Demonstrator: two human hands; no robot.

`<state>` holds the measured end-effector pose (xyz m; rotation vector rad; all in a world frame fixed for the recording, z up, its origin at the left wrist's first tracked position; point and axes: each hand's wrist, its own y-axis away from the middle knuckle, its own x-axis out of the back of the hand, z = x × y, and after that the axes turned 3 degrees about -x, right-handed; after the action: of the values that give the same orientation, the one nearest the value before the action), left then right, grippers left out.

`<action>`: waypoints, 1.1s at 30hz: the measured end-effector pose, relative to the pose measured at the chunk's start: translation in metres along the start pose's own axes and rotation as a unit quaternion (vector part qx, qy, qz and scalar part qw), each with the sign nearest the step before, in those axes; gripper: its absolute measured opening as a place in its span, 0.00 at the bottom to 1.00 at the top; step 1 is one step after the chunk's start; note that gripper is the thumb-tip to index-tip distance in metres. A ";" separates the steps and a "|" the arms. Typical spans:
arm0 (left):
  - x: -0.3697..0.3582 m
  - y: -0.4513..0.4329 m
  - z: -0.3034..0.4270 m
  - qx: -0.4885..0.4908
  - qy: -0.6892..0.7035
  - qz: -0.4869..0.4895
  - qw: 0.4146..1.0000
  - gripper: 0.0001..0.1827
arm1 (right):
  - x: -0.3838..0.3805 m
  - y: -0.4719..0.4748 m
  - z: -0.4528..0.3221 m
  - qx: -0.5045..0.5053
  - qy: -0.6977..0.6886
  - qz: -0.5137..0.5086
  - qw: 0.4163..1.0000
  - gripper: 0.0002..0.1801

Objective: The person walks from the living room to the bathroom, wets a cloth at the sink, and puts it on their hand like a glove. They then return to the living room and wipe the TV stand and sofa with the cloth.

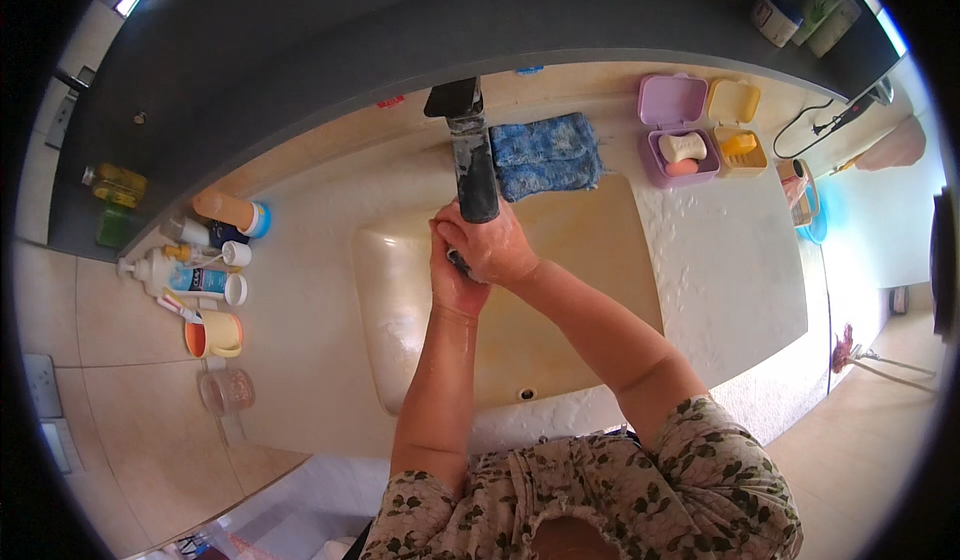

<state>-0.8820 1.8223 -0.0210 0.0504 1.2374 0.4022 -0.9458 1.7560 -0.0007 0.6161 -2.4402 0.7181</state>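
Both of my hands are pressed together, wet, just under the black faucet spout [477, 185] and over the white sink basin [570, 320]. My left hand [459, 279] lies beneath, its fingers partly hidden. Across it rests my right hand [495, 245], with its fingers curled over. A small dark thing [457, 261], perhaps a piece of wet cloth, shows between the two palms; most of it is covered. Behind the basin, right of the faucet, lies a folded blue patterned cloth [547, 153].
A purple soap box [679, 166] and a yellow soap box [741, 161] stand open at the back right. Bottles, an Olay pump bottle [199, 281] among them, a yellow mug [223, 333] and a glass jar [229, 391] line the left side. A dark shelf [375, 27] overhangs the back.
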 end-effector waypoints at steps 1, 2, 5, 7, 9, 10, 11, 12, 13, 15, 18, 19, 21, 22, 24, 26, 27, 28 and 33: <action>-0.001 -0.001 0.002 -0.019 0.021 -0.012 1.000 0.24 | -0.001 -0.003 0.001 0.111 0.045 0.001 0.993 0.11; -0.002 -0.002 0.004 -0.045 -0.009 -0.029 0.999 0.23 | -0.003 -0.004 0.001 0.057 -0.001 -0.023 0.998 0.09; 0.006 -0.013 0.003 -0.050 -0.014 0.025 0.998 0.18 | -0.035 -0.004 0.050 -0.146 -0.298 0.054 0.942 0.08; 0.031 -0.018 0.002 -0.062 -0.011 0.028 0.998 0.15 | -0.017 -0.010 0.043 -0.302 -0.508 0.053 0.805 0.09; 0.038 -0.022 0.001 -0.034 -0.006 0.029 0.999 0.11 | 0.002 -0.011 0.041 -0.364 -0.621 0.031 0.694 0.10; 0.033 -0.024 -0.001 0.003 -0.004 0.025 1.000 0.10 | 0.007 -0.007 0.044 -0.347 -0.641 0.031 0.684 0.11; 0.027 -0.025 -0.004 0.040 -0.001 0.021 0.999 0.08 | 0.013 -0.003 0.046 -0.330 -0.661 0.030 0.673 0.12; 0.025 -0.027 -0.007 0.043 0.029 0.025 0.998 0.08 | 0.026 -0.002 0.032 -0.342 -0.627 0.017 0.700 0.12; 0.015 -0.027 -0.009 0.043 0.005 0.020 0.999 0.09 | 0.037 -0.004 0.026 -0.336 -0.579 0.029 0.742 0.12; -0.005 -0.027 -0.013 0.042 -0.041 0.012 0.998 0.11 | 0.055 -0.009 0.014 -0.322 -0.475 0.052 0.817 0.13; -0.035 -0.028 -0.021 0.009 -0.025 0.036 0.999 0.13 | 0.082 -0.029 -0.010 -0.250 -0.437 0.045 0.863 0.16; -0.043 -0.027 -0.021 0.010 -0.010 0.060 0.998 0.13 | 0.087 -0.038 -0.017 -0.220 -0.426 0.044 0.877 0.17; -0.034 -0.031 -0.022 0.024 -0.012 0.068 0.997 0.13 | 0.099 -0.054 -0.039 -0.164 -0.428 0.008 0.889 0.18; -0.025 -0.033 -0.021 0.033 -0.018 0.060 0.997 0.13 | 0.101 -0.060 -0.048 -0.134 -0.429 -0.011 0.893 0.19; -0.010 -0.033 -0.017 0.046 -0.056 0.041 0.997 0.11 | 0.099 -0.066 -0.053 -0.122 -0.439 -0.074 0.887 0.18; 0.003 -0.029 -0.013 0.054 -0.118 0.018 0.991 0.08 | 0.095 -0.064 -0.051 -0.118 -0.403 -0.110 0.901 0.20; 0.001 -0.024 -0.014 0.040 -0.124 0.035 0.991 0.08 | 0.091 -0.061 -0.043 -0.112 -0.378 -0.109 0.913 0.20; -0.004 -0.017 -0.015 0.029 -0.131 0.052 0.990 0.08 | 0.088 -0.057 -0.037 -0.107 -0.353 -0.106 0.924 0.19; -0.025 0.008 -0.010 -0.004 -0.201 0.168 0.965 0.12 | 0.089 -0.032 -0.041 -0.099 -0.305 -0.067 0.945 0.17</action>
<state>-0.9000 1.8200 0.0007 0.3240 0.8230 0.6556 -0.9818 1.7314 0.0926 1.0295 -2.9364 0.2330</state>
